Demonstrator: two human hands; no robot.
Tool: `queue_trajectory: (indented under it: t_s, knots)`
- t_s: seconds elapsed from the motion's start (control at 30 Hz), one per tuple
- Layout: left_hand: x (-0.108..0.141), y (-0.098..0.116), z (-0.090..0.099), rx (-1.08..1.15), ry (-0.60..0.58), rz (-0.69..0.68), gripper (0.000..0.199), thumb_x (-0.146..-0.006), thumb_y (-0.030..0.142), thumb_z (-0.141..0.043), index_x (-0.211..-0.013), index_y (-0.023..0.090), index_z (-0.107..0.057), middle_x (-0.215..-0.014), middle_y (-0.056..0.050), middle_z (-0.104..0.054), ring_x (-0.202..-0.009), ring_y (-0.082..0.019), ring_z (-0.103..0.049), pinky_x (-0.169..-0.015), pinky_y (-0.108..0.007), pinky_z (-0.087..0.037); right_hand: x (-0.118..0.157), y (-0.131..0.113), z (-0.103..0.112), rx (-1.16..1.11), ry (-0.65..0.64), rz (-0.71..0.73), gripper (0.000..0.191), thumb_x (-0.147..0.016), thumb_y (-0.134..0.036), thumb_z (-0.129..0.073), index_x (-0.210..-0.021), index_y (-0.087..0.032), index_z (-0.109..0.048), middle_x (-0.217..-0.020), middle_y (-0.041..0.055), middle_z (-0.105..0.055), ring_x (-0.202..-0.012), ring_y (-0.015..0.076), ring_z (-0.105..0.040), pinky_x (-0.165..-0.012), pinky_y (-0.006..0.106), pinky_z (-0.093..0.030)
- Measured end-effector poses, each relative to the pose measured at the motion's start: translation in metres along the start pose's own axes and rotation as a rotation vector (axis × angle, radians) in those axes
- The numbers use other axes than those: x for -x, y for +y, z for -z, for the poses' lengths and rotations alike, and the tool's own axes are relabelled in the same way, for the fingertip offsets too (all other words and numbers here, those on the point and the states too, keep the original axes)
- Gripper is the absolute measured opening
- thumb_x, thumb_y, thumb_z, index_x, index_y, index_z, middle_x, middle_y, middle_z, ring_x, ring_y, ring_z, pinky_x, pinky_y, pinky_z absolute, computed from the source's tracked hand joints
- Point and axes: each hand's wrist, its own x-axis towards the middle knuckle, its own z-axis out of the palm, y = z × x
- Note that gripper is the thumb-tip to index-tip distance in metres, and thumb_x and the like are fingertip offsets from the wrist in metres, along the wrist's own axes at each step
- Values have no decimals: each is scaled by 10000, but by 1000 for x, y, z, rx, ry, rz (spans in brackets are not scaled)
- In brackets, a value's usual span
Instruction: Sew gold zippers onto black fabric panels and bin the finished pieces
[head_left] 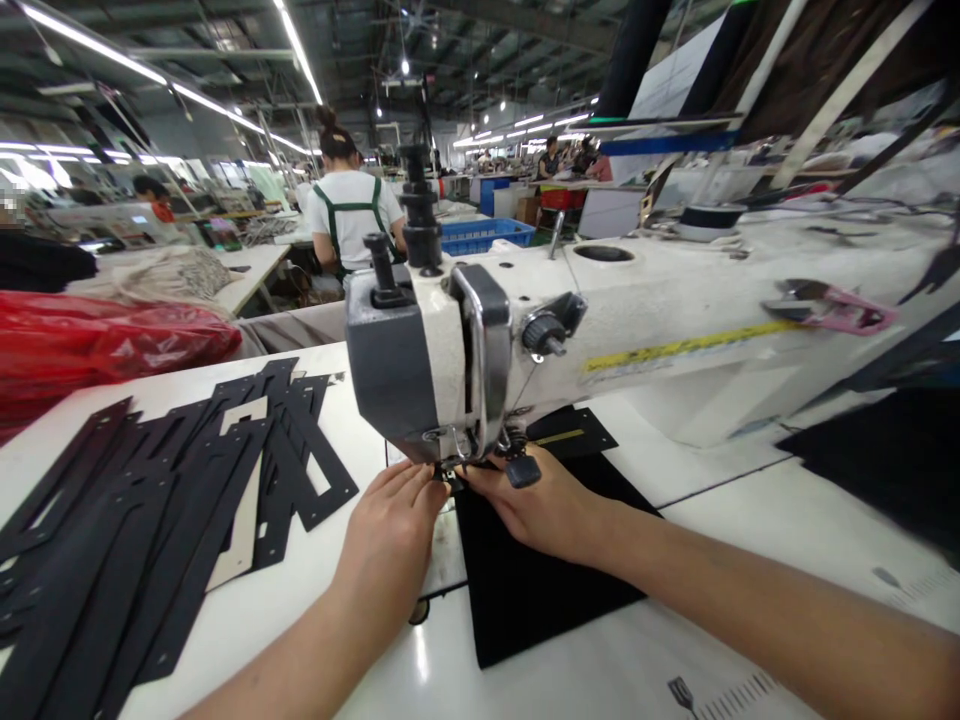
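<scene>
Black cut strips: one overlapping pile, count unclear, left of both hands. Left hand: one, fingers together, flat on the white surface beside the needle. Sewing machine: one, above both grips. Right hand: one, fingers pressed flat on one black fabric panel. Room: factory hall, one seated worker beyond.

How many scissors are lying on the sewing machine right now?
1. The pink-handled scissors lie on top of the sewing machine arm, toward its right end. Others may be hidden behind the machine.
</scene>
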Motion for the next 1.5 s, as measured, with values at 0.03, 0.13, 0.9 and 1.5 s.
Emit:
queue_trajectory:
  t_s: [0.03,0.13,0.9,1.5]
  knots:
    - [0,0,0,2,-3,6,217,-884,115,-399,-803,112,-600,-820,-116,-686,-785,-224,-661,-760,-403,-541,0,0,-1,3,-10,-10,208,-780,-50,-453,-857,-143,-623,-892,108,-650,-811,219,-591,-743,339,-475]
    - [-1,0,0,2,-4,14,211,-887,119,-402,-804,120,-596,-824,-110,-687,-780,-218,-661,-767,-400,-538,1,0,-2,5,-24,-21,208,-781,-45,-458,-860,-144,-622,-870,103,-647,-801,211,-588,-737,333,-471]
    - [4,3,5,-7,-33,-24,218,-881,111,-383,-816,116,-592,-902,-140,-692,-842,-229,-666,-776,-402,-543,5,-4,2,-51,-4,-16,258,-811,-58,-424,-963,-156,-608,-968,102,-634,-894,221,-575,-799,363,-469]
    - [22,27,27,29,-87,-70,285,-885,91,-342,-877,140,-623,-1003,-130,-678,-954,-226,-639,-825,-382,-538,29,-45,12,59,0,-130,357,-813,-62,-382,-1126,-30,-551,-1167,191,-571,-1103,269,-521,-914,428,-466]
